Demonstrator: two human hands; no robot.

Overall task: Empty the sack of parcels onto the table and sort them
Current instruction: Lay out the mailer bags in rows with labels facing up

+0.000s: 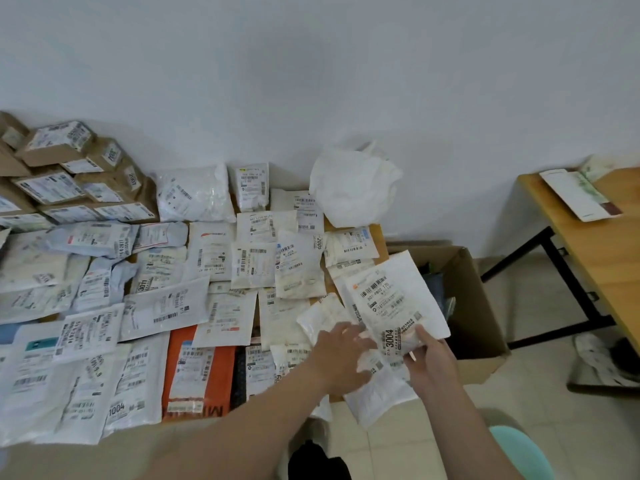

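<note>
Surface: wooden table (380,241) set against a plain white wall (346,81). Its top is almost wholly covered by white and grey labelled plastic mailers (162,306) lying flat in rough rows. One orange mailer (224,372) lies near the front edge. Brown cardboard parcels (69,174) are stacked at far left. A crumpled white sack (349,195) sits at the far right corner, by the wall.

Right hand (431,362) pinches the lower edge of a white flat mailer marked 3004 (394,296), thumb on top, held tilted over the table's right edge. Left hand (341,355) has straight fingers over small white pouches (320,315) at the near right corner; the blur hides whether it touches them.

Room: pale floor tiles (519,403). An open brown cardboard box (481,306) stands just beside the table. At right are a second wooden table with black legs (595,258) and a teal stool (519,452).
</note>
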